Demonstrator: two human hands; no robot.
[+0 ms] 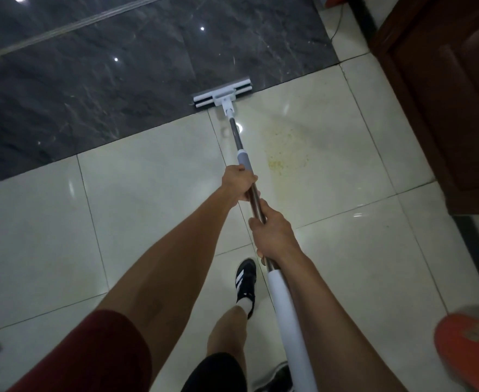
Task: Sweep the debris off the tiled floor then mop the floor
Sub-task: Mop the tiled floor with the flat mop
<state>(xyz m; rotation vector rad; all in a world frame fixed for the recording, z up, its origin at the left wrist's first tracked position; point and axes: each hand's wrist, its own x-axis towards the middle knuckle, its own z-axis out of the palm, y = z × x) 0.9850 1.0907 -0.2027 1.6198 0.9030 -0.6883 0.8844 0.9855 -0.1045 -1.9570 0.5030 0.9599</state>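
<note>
You've got both hands on the mop handle (pixel 239 142). Your left hand (pixel 238 182) is further down the shaft, fingers curled tight round the metal just below the grey collar. Your right hand (pixel 272 236) grips nearer you, fingers wrapped round the metal just above the white sleeve; thumb lies along the shaft. Both arms stretched fwd.

Mop head (pixel 223 93) sits flat on the floor at the far end, w/ its long edge along the seam between the dark marble-look tiles (pixel 91 80) and the pale tiles (pixel 147 193); most of it is on the dark side.

Yellowish speckled patch of debris (pixel 287 149) on a pale tile, just right of the shaft, between mop head and your left hand, not touching the mop.

Your foot in a black shoe w/ white stripes (pixel 246 281) is on the pale tile below your hands, left of the white sleeve. Orange slipper (pixel 470 343) at lower right, blurred. Dark wood furniture (pixel 444 94) along the right edge.
</note>
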